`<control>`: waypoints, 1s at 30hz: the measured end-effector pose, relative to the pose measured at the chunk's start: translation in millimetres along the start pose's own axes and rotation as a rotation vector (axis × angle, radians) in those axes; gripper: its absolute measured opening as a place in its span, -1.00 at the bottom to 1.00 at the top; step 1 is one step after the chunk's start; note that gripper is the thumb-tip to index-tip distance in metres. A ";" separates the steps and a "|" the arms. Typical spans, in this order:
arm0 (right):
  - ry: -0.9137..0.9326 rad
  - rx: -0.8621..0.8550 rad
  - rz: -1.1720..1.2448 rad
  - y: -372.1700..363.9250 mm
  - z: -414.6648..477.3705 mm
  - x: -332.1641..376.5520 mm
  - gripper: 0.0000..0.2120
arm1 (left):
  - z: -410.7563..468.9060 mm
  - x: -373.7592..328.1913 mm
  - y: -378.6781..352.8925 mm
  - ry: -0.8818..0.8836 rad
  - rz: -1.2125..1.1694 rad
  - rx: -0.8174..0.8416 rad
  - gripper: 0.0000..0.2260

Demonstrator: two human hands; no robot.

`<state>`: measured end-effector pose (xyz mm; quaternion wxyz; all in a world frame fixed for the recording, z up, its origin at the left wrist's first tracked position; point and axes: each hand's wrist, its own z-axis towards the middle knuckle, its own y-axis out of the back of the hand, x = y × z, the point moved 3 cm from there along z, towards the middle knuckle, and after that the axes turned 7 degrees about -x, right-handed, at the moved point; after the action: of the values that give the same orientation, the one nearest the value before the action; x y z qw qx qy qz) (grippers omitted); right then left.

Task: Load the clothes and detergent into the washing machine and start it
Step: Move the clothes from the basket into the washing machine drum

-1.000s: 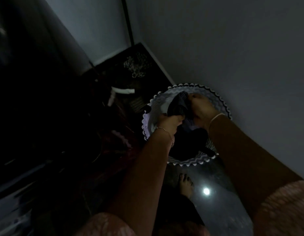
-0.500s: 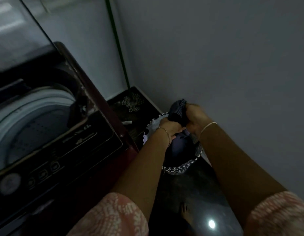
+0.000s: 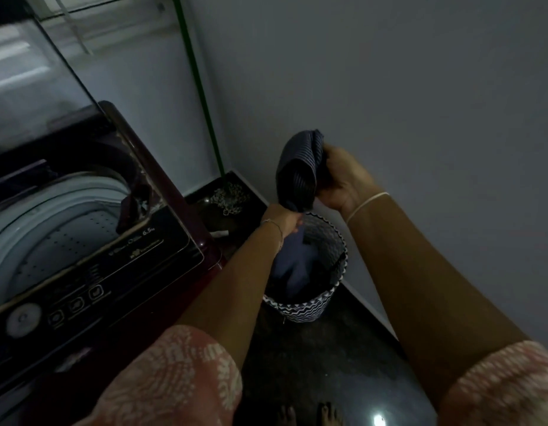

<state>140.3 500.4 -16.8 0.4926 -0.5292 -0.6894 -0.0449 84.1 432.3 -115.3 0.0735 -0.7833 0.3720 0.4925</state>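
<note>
A dark striped garment point(image 3: 299, 170) hangs above the laundry basket point(image 3: 309, 305), which has a black-and-white zigzag pattern and more dark clothes point(image 3: 292, 269) inside. My right hand point(image 3: 343, 179) grips the garment's upper part. Lower down, my left hand point(image 3: 283, 221) holds its bottom end just over the basket rim. The top-loading washing machine point(image 3: 137, 262) stands at the left, maroon with a dark control panel; its lid is raised and the white drum point(image 3: 51, 229) is exposed.
A green mop handle point(image 3: 199, 84) leans in the corner, its head on the dark floor behind the basket. A grey wall runs along the right. My bare feet point(image 3: 309, 413) show at the bottom edge.
Both hands have lifted the striped garment up out of the basket. My view has risen and swung left, bringing the open washing machine into sight.
</note>
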 end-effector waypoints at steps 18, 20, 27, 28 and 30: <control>0.099 0.016 -0.404 82.3 15.1 17.2 -0.85 | -15.0 -78.9 52.2 -0.225 0.208 -0.185 -0.82; 0.074 0.032 -0.460 76.8 8.8 13.0 -0.65 | -19.5 -89.4 50.9 -0.262 0.163 -0.195 -0.76; 0.216 0.198 -0.741 32.3 -6.6 8.7 -0.21 | -50.3 -124.8 58.2 -0.342 -0.076 -0.238 -0.85; 0.231 0.215 -0.762 25.5 -6.5 8.2 -0.13 | -56.6 -133.3 59.7 -0.353 -0.113 -0.226 -0.91; 0.266 0.228 -0.760 12.3 -8.5 9.6 -0.09 | -67.6 -150.4 63.5 -0.376 -0.171 -0.202 -0.94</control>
<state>155.7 507.4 -11.1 0.5812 -0.1688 -0.7665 -0.2149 55.1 431.3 59.0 0.1043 -0.7100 0.2327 0.6564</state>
